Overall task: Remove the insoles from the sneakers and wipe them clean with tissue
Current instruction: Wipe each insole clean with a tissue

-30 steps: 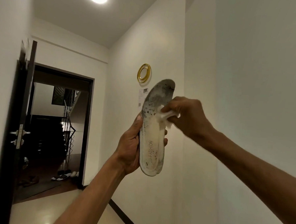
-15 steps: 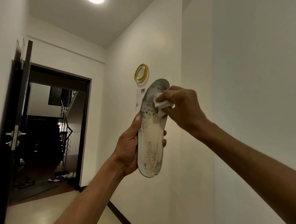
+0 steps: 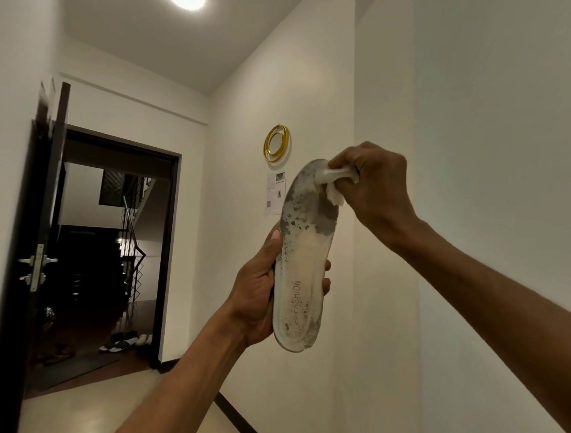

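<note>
Our L hand (image 3: 257,291) tight round insole (image 3: 303,260) heel, R hand (image 3: 375,188) w/ tissue (image 3: 332,182) squeezed on its toe.

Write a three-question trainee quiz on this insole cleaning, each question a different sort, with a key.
1. True or false: the left hand holds the insole by its toe end.
2. Which part of the insole does the tissue in the right hand press against? A) heel B) middle C) toe
3. Fill in: the word printed near the insole's heel is ____.

Key: 1. False, its grip is at the heel half. 2. C. 3. FASHION.
</note>
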